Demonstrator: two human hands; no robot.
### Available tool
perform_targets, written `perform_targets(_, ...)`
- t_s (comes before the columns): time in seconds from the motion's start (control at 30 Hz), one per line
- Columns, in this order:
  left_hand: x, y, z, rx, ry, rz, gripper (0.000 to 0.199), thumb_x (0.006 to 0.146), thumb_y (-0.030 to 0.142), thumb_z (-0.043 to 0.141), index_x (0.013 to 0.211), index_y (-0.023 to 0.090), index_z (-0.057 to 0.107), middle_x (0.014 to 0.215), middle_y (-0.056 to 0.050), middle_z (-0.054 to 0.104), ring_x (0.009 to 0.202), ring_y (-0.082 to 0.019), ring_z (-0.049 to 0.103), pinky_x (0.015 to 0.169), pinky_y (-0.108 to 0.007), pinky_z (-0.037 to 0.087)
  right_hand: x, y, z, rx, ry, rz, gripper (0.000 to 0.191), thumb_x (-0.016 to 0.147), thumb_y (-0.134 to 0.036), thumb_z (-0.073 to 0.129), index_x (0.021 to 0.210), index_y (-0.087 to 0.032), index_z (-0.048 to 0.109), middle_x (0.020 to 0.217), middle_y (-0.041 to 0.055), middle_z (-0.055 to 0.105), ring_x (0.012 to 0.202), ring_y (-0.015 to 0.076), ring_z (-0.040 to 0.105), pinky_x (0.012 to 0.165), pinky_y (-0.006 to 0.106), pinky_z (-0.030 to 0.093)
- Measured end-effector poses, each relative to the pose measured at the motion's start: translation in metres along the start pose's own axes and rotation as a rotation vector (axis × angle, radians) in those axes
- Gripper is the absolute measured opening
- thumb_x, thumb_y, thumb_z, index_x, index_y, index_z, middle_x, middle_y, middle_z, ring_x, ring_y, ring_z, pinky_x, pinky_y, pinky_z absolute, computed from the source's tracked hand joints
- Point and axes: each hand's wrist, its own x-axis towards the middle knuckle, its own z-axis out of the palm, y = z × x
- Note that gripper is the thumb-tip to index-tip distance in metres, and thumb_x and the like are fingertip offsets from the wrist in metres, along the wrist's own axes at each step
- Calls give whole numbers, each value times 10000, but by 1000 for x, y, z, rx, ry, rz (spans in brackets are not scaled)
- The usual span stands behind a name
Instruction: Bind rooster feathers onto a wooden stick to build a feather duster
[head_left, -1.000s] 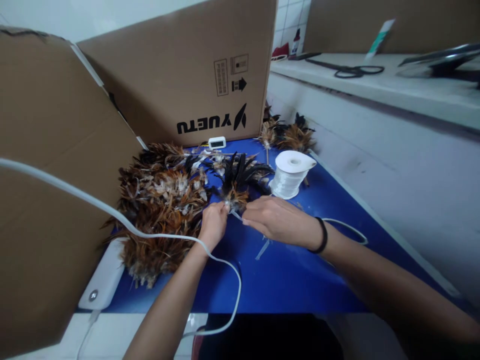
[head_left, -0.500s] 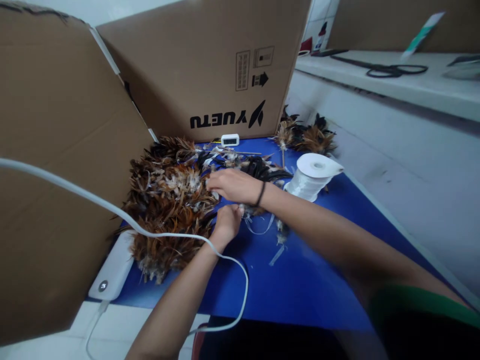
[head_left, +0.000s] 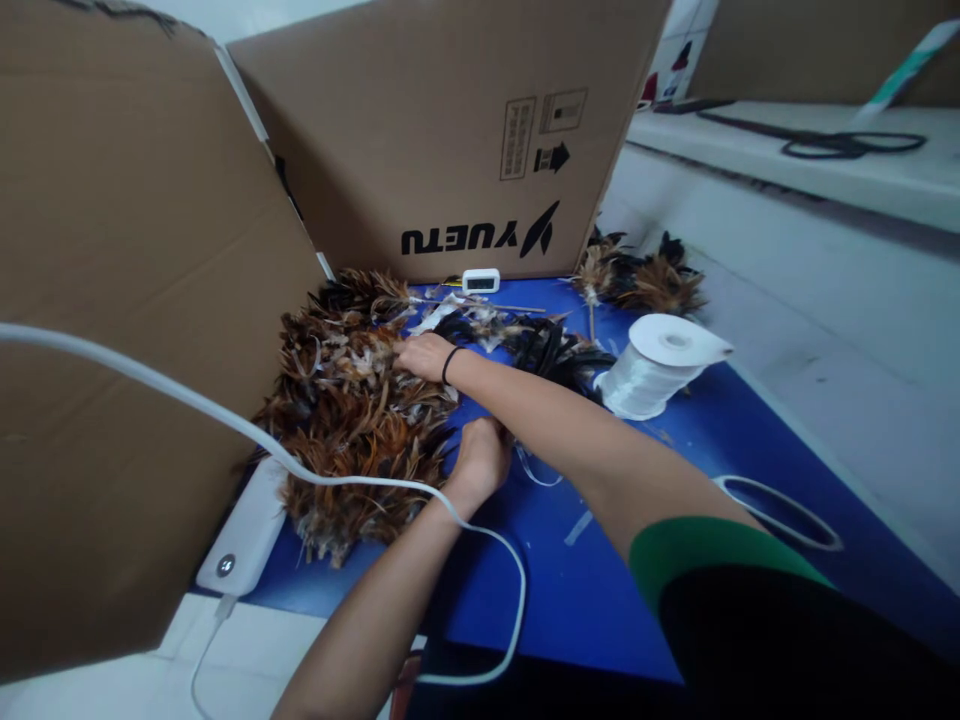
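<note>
Over the last second the right hand (head_left: 426, 357) has left its place beside the left hand (head_left: 481, 458) and gone across to the feather pile (head_left: 367, 430), slightly deeper now than half a second ago. More of the green-edged sleeve (head_left: 712, 545) shows. The right arm stretches forward and leftward, palm down, fingertips among the feathers; whether its grip is apart or together I cannot tell. The left hand stays low beside the pile, fingers curled; the right forearm hides their tips, so I cannot tell what that grip clamps. Black feathers (head_left: 551, 350) lie beyond the forearm, near the spool (head_left: 637, 385) on the worktop (head_left: 577, 610).
</note>
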Motion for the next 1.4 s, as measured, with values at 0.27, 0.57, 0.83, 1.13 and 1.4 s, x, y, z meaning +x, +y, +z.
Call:
perform_targets(0.27, -5, 3, -3, 147, -26, 82, 280, 804, 193, 442, 577, 95, 574, 491, 37, 313, 524, -81, 243, 517, -235, 237, -17, 22, -19, 135, 140, 36, 187, 829, -159, 479, 913, -159, 646, 997, 80, 616, 892, 176, 530, 717, 268, 329)
perform_targets(0.57, -1, -3, 1, 132, -24, 67, 216, 744, 118, 452, 550, 115, 548, 503, 16, 388, 521, -86, 310, 518, -231, 255, -2, 2, -8, 20, -35, 12, 260, 847, -147, 439, 954, -205, 668, 1066, 82, 626, 1024, 227, 487, 791, 345, 301)
perform_targets(0.83, -4, 4, -3, 139, -46, 78, 268, 809, 194, 431, 602, 104, 576, 504, 41, 293, 544, -89, 211, 518, -233, 225, -6, 28, -4, 120, 12, 87, 257, 804, -121, 455, 934, -194, 664, 1030, 67, 650, 960, 187, 554, 758, 295, 343)
perform_targets(1.13, -6, 5, -3, 172, -39, 69, 260, 811, 182, 437, 613, 102, 586, 509, 34, 349, 537, -80, 240, 521, -229, 238, 4, 31, -11, 341, 240, 287, 292, 807, -145, 439, 990, -202, 660, 1063, 42, 640, 1020, 166, 550, 872, 255, 382)
perform_targets(1.4, -1, -4, 2, 167, -42, 149, 220, 708, 22, 438, 725, 85, 648, 791, -102, 674, 697, -149, 547, 643, -238, 405, 34, 6, 2, 395, 42, 580, 419, 696, -519, 600, 922, -173, 672, 980, 124, 666, 933, 261, 605, 812, 380, 441)
